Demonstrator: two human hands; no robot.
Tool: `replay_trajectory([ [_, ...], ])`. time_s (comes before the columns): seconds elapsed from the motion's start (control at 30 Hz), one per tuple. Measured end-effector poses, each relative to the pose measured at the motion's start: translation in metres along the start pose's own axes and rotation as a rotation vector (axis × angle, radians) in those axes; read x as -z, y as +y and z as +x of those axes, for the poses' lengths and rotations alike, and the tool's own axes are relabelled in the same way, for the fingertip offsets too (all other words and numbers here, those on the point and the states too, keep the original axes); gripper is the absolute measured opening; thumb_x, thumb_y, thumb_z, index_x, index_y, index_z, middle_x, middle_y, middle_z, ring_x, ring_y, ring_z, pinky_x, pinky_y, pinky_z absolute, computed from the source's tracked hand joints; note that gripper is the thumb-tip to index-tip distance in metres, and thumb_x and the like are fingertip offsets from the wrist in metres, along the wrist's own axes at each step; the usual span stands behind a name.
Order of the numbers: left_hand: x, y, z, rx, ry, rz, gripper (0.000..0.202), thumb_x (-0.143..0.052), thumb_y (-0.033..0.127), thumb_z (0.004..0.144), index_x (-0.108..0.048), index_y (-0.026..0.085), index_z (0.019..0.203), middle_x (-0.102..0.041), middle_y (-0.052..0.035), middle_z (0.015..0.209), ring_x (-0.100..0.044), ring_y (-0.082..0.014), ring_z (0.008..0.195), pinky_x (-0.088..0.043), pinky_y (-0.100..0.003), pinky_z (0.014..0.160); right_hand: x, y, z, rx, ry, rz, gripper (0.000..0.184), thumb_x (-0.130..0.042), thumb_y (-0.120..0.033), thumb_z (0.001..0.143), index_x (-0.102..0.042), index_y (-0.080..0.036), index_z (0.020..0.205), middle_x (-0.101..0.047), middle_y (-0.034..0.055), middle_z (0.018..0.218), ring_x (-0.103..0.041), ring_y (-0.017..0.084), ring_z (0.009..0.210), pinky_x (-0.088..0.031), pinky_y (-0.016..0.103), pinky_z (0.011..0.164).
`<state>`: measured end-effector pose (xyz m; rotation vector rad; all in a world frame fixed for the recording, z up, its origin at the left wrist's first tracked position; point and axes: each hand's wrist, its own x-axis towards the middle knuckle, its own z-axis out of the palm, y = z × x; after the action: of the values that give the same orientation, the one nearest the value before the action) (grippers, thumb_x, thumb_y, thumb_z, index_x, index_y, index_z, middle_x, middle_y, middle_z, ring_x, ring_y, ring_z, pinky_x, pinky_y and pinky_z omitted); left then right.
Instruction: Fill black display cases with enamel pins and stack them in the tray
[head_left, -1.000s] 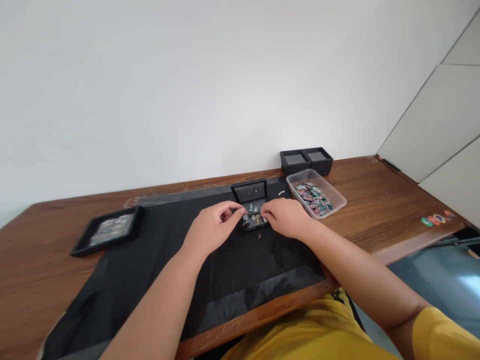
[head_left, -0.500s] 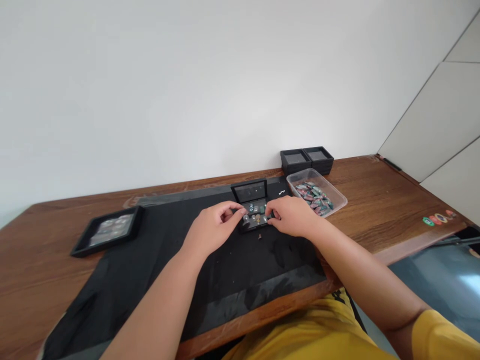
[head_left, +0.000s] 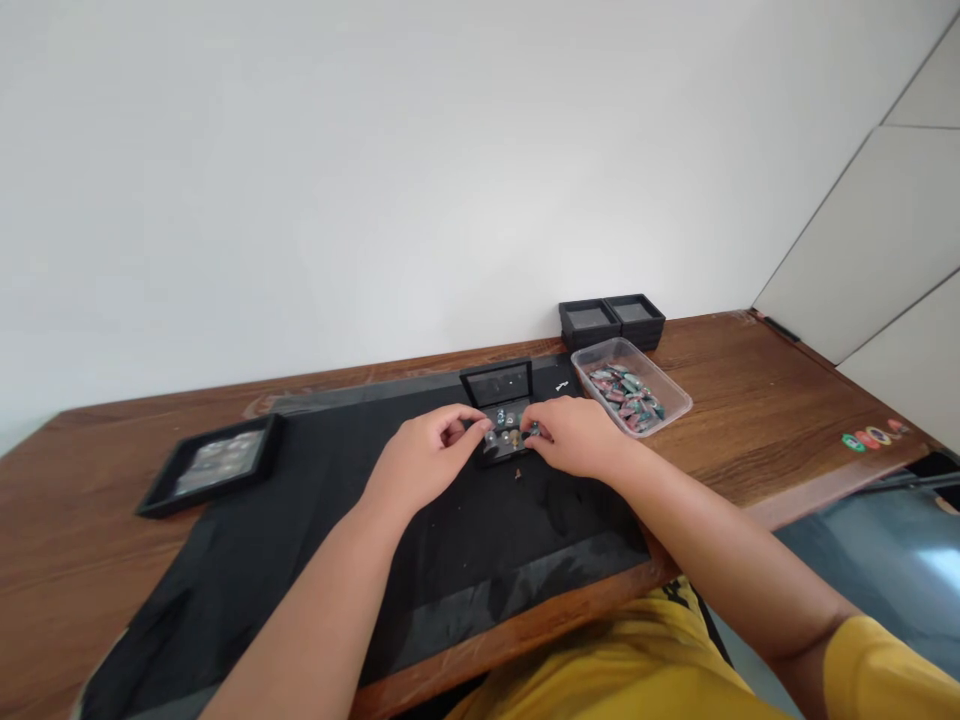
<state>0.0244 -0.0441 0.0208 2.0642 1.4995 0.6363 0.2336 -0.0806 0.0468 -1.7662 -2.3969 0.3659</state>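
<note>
A small open black box (head_left: pixel 504 425) with several little stones in it sits on a black mat (head_left: pixel 390 530). Its lid stands upright behind it. My left hand (head_left: pixel 424 462) rests curled against the box's left edge, fingers bent and pinched near the stones. My right hand (head_left: pixel 574 436) is at the box's right side, fingertips pinched on a small bluish stone over the box. A tiny brown piece (head_left: pixel 516 473) lies on the mat just in front of the box.
A clear plastic tub (head_left: pixel 675 392) of coloured stones stands right of the box. Two stacks of black boxes (head_left: pixel 611 320) sit by the wall. A flat black tray (head_left: pixel 210 462) with pieces lies at the mat's left. Stickers (head_left: pixel 870 437) mark the wooden table's right edge.
My right hand shifted slightly right, then back left to the box, fingertips now pinched over its right side. My left hand has stayed in place.
</note>
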Motion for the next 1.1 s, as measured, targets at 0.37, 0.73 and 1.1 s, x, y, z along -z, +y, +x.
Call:
replay_trajectory([
  [0.37, 0.002, 0.001, -0.001, 0.018, -0.009, -0.013, 0.044, -0.053, 0.061, 0.082, -0.076, 0.025, 0.093, -0.054, 0.0025, 0.059, -0.05, -0.0171, 0.056, -0.035, -0.029, 0.055, 0.037, 0.021, -0.01, -0.098, 0.301, 0.153, 0.021, -0.062, -0.039, 0.093, -0.07, -0.023, 0.105, -0.071, -0.0001, 0.085, -0.06, 0.015, 0.074, -0.035, 0.026, 0.064],
  [0.73, 0.001, -0.001, -0.001, -0.016, 0.022, 0.011, 0.041, -0.055, 0.059, 0.082, -0.076, 0.025, 0.093, -0.051, 0.0039, 0.057, -0.049, -0.0158, 0.054, -0.037, -0.028, 0.054, 0.037, 0.071, -0.002, -0.42, 0.085, -0.064, 0.03, -0.063, -0.018, 0.081, -0.072, -0.023, 0.109, -0.074, 0.0075, 0.114, -0.064, 0.026, 0.107, -0.044, 0.034, 0.086],
  [1.1, -0.033, 0.025, -0.011, -0.703, 0.059, 0.361, 0.028, -0.053, 0.031, 0.098, -0.078, 0.027, 0.111, -0.069, -0.0075, 0.129, -0.054, -0.0329, 0.123, -0.045, -0.05, 0.098, 0.035, 0.066, 0.0, -0.408, 0.085, -0.038, 0.032, -0.054, -0.023, 0.092, -0.066, -0.022, 0.122, -0.073, 0.0099, 0.116, -0.064, 0.025, 0.103, -0.044, 0.034, 0.083],
])
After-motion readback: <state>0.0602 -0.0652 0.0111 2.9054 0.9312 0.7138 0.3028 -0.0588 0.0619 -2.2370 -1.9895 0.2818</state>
